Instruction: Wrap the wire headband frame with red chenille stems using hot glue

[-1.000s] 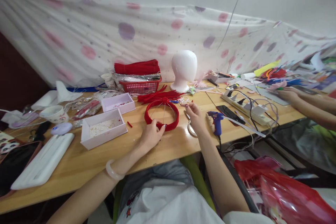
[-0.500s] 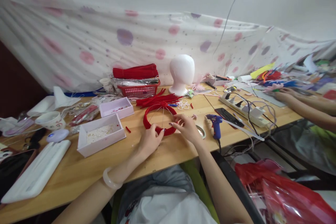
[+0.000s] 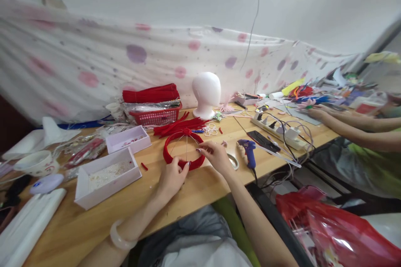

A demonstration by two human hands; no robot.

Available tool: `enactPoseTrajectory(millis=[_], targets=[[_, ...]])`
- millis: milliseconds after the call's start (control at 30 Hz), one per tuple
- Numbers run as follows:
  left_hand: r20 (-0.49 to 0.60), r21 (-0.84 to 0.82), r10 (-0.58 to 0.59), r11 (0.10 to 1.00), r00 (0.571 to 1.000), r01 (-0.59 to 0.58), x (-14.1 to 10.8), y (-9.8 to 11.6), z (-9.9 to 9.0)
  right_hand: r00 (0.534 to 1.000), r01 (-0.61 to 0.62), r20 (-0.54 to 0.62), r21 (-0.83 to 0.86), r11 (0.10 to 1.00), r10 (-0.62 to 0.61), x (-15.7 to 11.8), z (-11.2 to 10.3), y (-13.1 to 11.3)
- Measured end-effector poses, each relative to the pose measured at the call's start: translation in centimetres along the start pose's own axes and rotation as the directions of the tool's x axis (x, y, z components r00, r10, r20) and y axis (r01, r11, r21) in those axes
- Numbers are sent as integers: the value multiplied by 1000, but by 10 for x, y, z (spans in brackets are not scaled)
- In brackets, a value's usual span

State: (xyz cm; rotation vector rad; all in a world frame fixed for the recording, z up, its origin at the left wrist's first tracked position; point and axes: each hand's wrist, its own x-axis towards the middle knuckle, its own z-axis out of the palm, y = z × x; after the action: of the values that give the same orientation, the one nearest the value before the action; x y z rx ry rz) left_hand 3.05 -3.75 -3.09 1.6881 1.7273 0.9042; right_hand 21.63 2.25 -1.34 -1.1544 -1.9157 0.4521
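Observation:
A red fuzzy hoop (image 3: 166, 150) with thin wires across its middle lies on the wooden table in front of me. My left hand (image 3: 173, 176) pinches its near rim between thumb and fingers. At the right side of the rim, my right hand (image 3: 214, 156) has its fingertips closed on the hoop's edge. Just behind the hoop lies a bundle of red fuzzy strips (image 3: 175, 126). A roll of tape (image 3: 232, 161) sits beside my right hand, and a blue glue gun (image 3: 248, 152) lies further right.
White boxes of beads (image 3: 108, 177) and small pieces (image 3: 128, 139) stand at left. Behind are a red basket (image 3: 155, 117) and a white foam head (image 3: 206, 94). A power strip (image 3: 278, 133) and phone (image 3: 263, 141) lie right, near another person's hands (image 3: 319, 112).
The view has turned slightly to the right, so the table's things appear shifted left. Both my hands keep their hold on the hoop, with little visible movement.

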Motion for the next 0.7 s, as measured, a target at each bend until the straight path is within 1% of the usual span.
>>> enactPoseTrajectory(millis=[200,267,367,467,600,700], targets=[[7,20,26,999,1000,-26,2,-5,3,995,94,-24,-49,994,-95,-1,1,-5],[3,23,29,999,1000,-29,2,-6,4,994,106,-34,-77,991,-108,-1,0,-4],[-3,22,26,999,1000,-25,3,-6,4,993,90,-63,-108,990,-97,0,-4,-2],[0,17,18,1000,1000,-18,3,-5,4,992,63,-103,-117,991,-75,1,-14,-3],[13,9,12,1000,1000,-12,2,-4,3,985,41,-162,-90,995,-55,2,-31,-9],[15,6,11,1000,1000,-11,1,-4,3,980,42,-190,-69,997,-54,3,-38,-12]])
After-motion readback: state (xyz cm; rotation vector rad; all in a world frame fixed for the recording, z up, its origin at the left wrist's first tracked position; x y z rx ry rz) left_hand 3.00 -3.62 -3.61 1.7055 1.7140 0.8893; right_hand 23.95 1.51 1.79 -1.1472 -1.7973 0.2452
